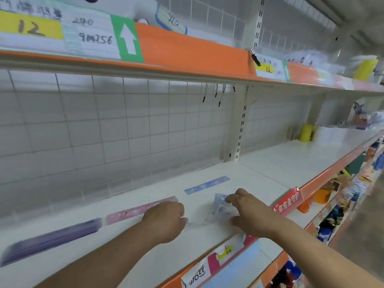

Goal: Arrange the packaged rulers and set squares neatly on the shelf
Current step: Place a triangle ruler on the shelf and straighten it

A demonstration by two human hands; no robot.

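Observation:
On the white shelf (270, 163) lie three packaged rulers: a purple one (52, 240) at the left, a pink one (135, 209) in the middle and a blue one (206, 185) farther back. My left hand (166, 219) grips the right end of the pink ruler, fingers curled over it. My right hand (247, 210) holds a clear packaged set square (220, 206) with blue print, thumb under and fingers over its top edge. The image is motion-blurred.
A wire grid backs the shelf. An orange-edged upper shelf (187, 50) with paper labels hangs overhead. A red sign (287, 201) and price tags (224, 253) stand at the front edge. A yellow container (306, 133) sits far right. Lower shelves at right hold mixed goods.

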